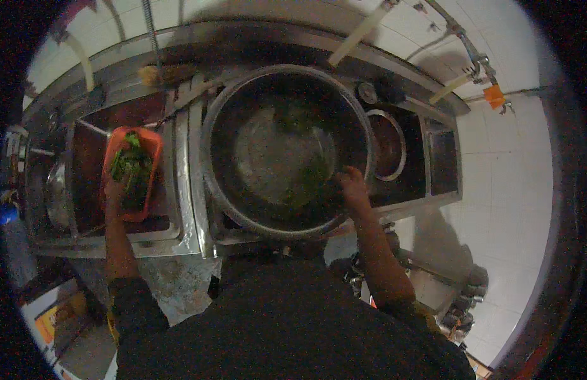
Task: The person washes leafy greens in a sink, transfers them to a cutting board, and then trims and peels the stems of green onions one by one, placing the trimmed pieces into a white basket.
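A large round metal pot (212, 180) stands in front of me. Dark green leafy bits show in it at the right and far side, against a pale, hazy bottom. My right hand (352, 183) is at the pot's right side, just inside the rim, its fingers curled together; anything in them is too grainy to make out. To the left, an orange plastic basket (157, 149) sits in a sink and holds leafy greens (134, 164). My left hand (114, 188) reaches over the basket's left edge and touches the greens; its fingers are hard to tell from them.
A metal sink counter (191, 209) runs left to right. A round metal bowl (58, 193) stands at the far left. Right of the pot lies a pale ring-shaped rim (401, 142). Pipes with taps (477, 60) run along the tiled wall. A cardboard box (59, 313) is at lower left.
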Action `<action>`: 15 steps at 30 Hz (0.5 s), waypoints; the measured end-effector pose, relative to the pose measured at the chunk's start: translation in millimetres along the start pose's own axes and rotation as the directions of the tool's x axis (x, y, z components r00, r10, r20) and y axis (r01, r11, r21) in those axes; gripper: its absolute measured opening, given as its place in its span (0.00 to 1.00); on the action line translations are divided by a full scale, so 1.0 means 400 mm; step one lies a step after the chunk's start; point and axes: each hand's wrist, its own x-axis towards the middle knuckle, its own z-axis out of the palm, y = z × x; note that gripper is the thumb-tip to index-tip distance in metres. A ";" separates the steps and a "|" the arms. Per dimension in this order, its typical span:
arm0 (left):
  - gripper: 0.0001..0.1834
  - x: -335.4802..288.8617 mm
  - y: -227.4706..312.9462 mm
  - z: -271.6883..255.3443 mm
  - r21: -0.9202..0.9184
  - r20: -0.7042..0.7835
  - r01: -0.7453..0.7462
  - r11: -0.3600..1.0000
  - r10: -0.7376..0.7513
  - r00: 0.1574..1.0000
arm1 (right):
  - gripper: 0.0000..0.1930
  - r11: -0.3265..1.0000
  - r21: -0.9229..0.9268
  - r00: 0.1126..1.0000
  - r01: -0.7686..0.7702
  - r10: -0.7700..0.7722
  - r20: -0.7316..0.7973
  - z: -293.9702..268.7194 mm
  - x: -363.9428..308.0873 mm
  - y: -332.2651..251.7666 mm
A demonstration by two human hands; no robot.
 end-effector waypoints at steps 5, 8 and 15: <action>0.24 -0.134 0.125 -0.039 -0.381 -0.140 -0.127 0.916 0.079 0.987 | 0.20 0.862 -0.486 0.929 0.143 0.052 0.367 0.102 0.034 0.010; 0.27 -0.328 0.300 0.004 -0.747 0.184 0.028 0.665 0.166 0.969 | 0.18 0.650 0.496 0.817 -0.576 0.463 0.343 0.187 0.040 -0.025; 0.36 -0.756 0.603 0.263 -0.525 0.308 -0.738 0.425 0.903 0.301 | 0.23 0.396 0.746 0.822 -0.536 0.447 0.353 0.238 0.041 -0.104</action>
